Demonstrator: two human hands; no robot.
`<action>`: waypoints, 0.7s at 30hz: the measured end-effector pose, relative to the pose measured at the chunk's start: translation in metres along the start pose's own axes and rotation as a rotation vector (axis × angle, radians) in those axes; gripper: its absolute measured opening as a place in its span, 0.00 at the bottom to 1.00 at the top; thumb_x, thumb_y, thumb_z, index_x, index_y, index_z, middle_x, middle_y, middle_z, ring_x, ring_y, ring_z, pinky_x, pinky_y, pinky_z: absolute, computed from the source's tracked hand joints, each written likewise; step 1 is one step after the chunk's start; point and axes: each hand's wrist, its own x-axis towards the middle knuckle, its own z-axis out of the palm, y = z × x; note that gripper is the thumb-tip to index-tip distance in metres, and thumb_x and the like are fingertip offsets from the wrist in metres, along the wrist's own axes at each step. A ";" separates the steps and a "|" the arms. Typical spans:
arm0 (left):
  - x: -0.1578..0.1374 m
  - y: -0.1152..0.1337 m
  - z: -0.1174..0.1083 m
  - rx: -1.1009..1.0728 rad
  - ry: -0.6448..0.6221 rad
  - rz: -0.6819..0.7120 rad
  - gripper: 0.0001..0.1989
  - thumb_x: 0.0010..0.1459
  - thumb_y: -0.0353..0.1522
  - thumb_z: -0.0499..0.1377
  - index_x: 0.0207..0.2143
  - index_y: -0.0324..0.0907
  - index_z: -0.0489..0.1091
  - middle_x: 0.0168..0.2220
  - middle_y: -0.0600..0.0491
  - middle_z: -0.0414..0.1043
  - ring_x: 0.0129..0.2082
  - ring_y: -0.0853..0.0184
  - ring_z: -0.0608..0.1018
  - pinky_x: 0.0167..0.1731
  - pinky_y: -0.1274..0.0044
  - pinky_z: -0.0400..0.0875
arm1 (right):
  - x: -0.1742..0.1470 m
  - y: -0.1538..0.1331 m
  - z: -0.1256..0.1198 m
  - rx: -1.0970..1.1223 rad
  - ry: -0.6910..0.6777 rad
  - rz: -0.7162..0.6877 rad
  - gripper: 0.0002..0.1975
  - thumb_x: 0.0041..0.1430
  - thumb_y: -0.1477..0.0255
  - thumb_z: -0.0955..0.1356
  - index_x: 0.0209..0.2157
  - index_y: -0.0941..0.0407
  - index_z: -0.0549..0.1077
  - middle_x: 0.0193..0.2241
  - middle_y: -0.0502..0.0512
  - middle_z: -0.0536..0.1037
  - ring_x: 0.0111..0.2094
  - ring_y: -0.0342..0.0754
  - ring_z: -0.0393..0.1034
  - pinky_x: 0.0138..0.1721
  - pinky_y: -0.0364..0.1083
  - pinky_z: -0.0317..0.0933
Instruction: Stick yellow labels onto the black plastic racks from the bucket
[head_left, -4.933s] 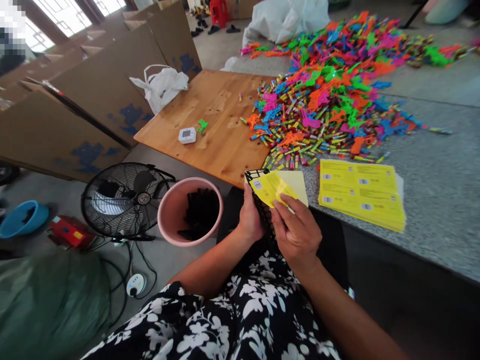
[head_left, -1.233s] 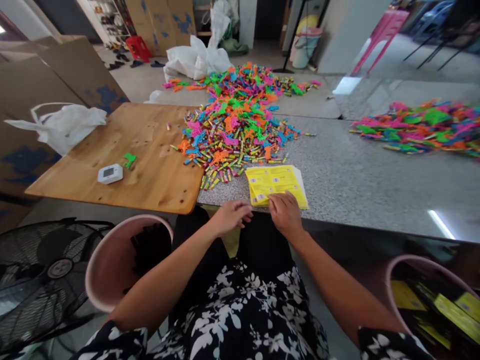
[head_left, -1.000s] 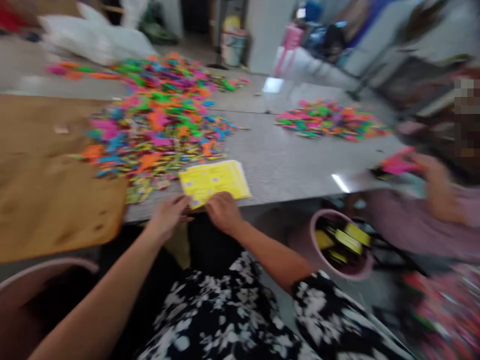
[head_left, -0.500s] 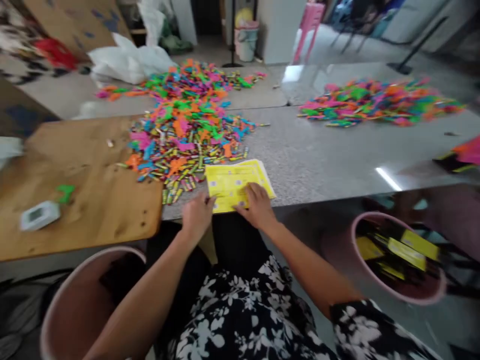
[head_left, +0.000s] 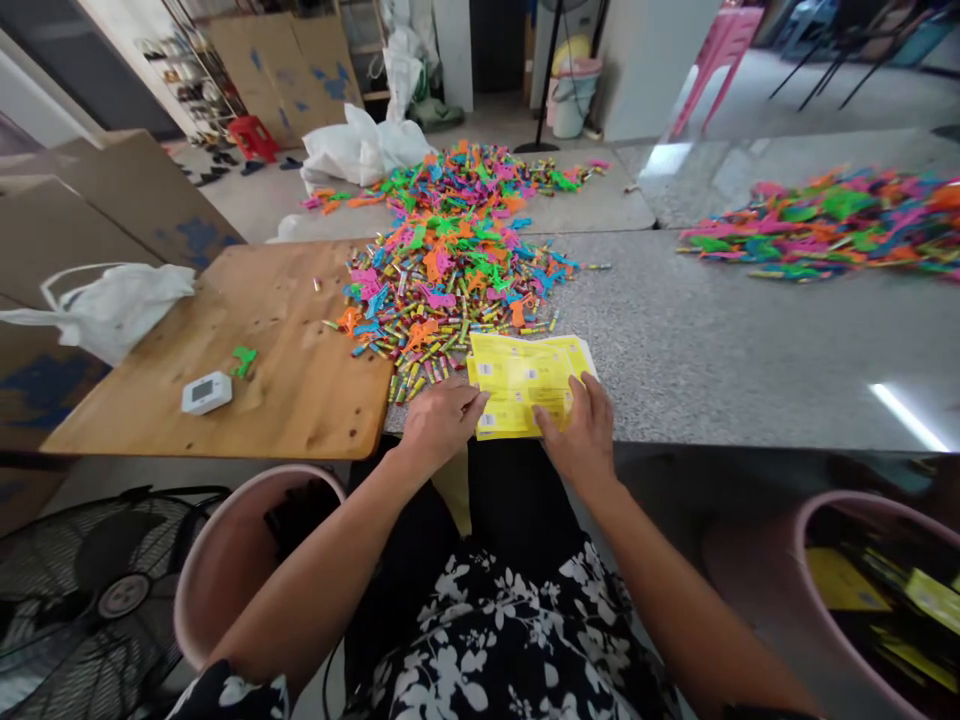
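Observation:
A stack of yellow printed paper sheets [head_left: 517, 372] lies at the front edge of the grey stone table, its right-hand edges slightly fanned. My left hand [head_left: 441, 425] is closed at the stack's left edge, thumb and fingers pinching the paper. On the right side, my right hand [head_left: 581, 432] grips the sheets, its thumb on the printed face and its fingers curled over the right part. Just beyond the left hand is a heap of bright plastic toy guns and small wrapped sticks [head_left: 450, 270].
Left of the stone table [head_left: 645, 350] is a wooden board [head_left: 300, 400] with a small white device [head_left: 206, 393] and a green toy gun [head_left: 243, 361]. Another toy heap [head_left: 832, 220] lies right. Pink bins [head_left: 199, 590] [head_left: 757, 580] and a fan [head_left: 112, 600] stand below.
The camera view has swung left, so the table and heaps appear farther right. Both hands stay at the yellow sheets, with little change in their grip.

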 end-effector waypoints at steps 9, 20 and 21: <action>-0.045 -0.003 0.020 -1.395 0.037 -0.387 0.26 0.43 0.35 0.61 0.48 0.41 0.70 0.46 0.47 0.80 0.50 0.52 0.79 0.49 0.63 0.75 | -0.007 -0.071 -0.026 0.434 -0.184 -0.017 0.42 0.65 0.48 0.67 0.70 0.56 0.52 0.64 0.69 0.65 0.64 0.62 0.63 0.63 0.63 0.62; -0.073 0.000 0.009 -1.502 -0.272 -0.214 0.12 0.46 0.30 0.69 0.36 0.39 0.81 0.45 0.49 0.82 0.56 0.54 0.78 0.61 0.67 0.68 | -0.023 -0.081 -0.040 0.315 -0.397 -0.027 0.36 0.57 0.38 0.66 0.57 0.48 0.74 0.52 0.69 0.78 0.59 0.70 0.69 0.54 0.69 0.65; -0.073 0.000 0.008 -1.510 -0.269 -0.131 0.09 0.48 0.29 0.67 0.35 0.40 0.81 0.46 0.49 0.81 0.56 0.56 0.77 0.61 0.69 0.68 | -0.023 -0.077 -0.042 0.317 -0.442 -0.024 0.30 0.58 0.41 0.66 0.53 0.44 0.77 0.49 0.67 0.79 0.59 0.69 0.69 0.54 0.69 0.64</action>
